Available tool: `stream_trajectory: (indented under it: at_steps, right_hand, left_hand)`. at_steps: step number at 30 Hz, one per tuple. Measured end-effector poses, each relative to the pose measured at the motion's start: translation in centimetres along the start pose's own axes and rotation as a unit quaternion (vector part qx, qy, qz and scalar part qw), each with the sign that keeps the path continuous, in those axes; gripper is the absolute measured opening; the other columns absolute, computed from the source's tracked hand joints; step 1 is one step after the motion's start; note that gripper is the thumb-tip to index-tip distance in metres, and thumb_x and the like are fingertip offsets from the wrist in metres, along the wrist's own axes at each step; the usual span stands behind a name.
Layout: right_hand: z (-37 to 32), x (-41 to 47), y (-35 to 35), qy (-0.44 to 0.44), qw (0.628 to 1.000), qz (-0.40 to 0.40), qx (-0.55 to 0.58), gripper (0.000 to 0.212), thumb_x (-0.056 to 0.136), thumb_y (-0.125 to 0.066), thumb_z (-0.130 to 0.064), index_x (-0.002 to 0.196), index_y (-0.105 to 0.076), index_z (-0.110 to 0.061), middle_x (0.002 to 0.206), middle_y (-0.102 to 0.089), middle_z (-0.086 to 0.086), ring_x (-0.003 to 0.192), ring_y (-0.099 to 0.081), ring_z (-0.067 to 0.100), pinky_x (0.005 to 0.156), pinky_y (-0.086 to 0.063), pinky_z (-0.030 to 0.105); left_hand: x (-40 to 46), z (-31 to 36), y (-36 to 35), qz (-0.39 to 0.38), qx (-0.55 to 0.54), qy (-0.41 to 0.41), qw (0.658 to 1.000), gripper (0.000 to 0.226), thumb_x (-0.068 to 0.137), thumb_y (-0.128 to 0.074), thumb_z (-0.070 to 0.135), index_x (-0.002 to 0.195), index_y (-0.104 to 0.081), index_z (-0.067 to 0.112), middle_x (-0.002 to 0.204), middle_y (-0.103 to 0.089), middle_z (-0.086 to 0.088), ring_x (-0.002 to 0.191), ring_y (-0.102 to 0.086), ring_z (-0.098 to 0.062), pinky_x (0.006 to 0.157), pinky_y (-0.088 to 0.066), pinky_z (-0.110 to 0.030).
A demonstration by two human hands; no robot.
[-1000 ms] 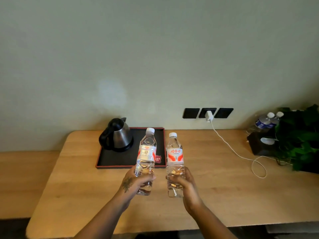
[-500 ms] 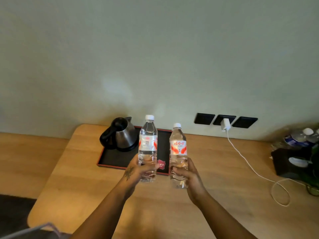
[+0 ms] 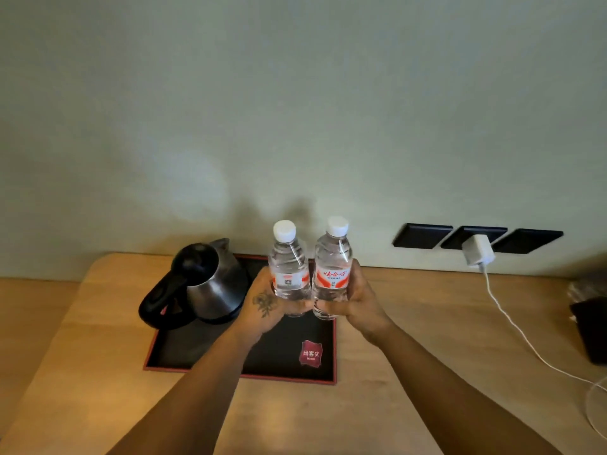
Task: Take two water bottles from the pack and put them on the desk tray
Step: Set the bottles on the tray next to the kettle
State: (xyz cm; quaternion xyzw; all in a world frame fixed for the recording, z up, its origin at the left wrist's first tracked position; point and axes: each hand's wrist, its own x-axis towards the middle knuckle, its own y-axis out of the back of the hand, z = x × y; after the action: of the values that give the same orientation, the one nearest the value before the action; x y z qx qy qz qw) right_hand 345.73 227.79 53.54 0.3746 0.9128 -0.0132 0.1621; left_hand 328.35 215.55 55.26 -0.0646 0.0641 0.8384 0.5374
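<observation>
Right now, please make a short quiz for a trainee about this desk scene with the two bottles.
1. True or false: each hand holds one bottle.
2. What stands on the tray's left part? A) kettle B) cup C) lamp
3. Are the bottle caps on or off?

Key: 1. True: left hand grips the left bottle, right hand the right bottle. 2. A, the kettle on the tray. 3. On.

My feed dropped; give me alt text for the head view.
Each of the two hands, left hand and right hand, holds an upright water bottle above the black tray, beside a kettle.
</observation>
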Motion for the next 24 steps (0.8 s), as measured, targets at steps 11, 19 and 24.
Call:
stream_trajectory:
  at_steps: [11, 19, 24]
  right_hand:
    - [4.9, 6.5, -0.4, 0.017, 0.999, 0.046, -0.008, 0.085, 0.077, -0.086, 0.009, 0.14, -0.05, -0.035, 0.145, -0.064, 0.003, 0.136, -0.062, 0.024, 0.111, -0.055, 0.054]
    - [5.7, 7.4, -0.6, 0.019, 0.998, 0.045, 0.026, 0.087, 0.072, -0.085, 0.013, 0.141, -0.051, -0.029, 0.141, -0.067, 0.008, 0.132, -0.066, 0.026, 0.108, -0.057, 0.048]
    - [6.7, 7.8, -0.8, 0.016, 0.999, 0.044, 0.019, 0.089, 0.073, -0.082, 0.023, 0.139, -0.051, -0.028, 0.137, -0.068, 0.005, 0.13, -0.067, 0.022, 0.106, -0.059, 0.039]
  left_hand:
    - [7.4, -7.7, 0.7, 0.061, 0.017, 0.031, 0.997, 0.083, 0.063, -0.099, -0.005, 0.136, -0.063, 0.005, 0.14, -0.07, -0.021, 0.135, -0.066, -0.038, 0.114, -0.051, -0.065]
    - [9.0, -9.9, 1.2, 0.059, 0.061, 0.048, 0.995, 0.088, 0.062, -0.1, -0.008, 0.14, -0.06, -0.003, 0.143, -0.067, -0.024, 0.138, -0.062, -0.041, 0.115, -0.049, -0.064]
    - [9.2, -10.9, 1.3, 0.064, 0.073, 0.049, 0.994, 0.09, 0.059, -0.103, -0.005, 0.139, -0.063, -0.003, 0.141, -0.067, -0.025, 0.138, -0.06, -0.043, 0.115, -0.048, -0.065]
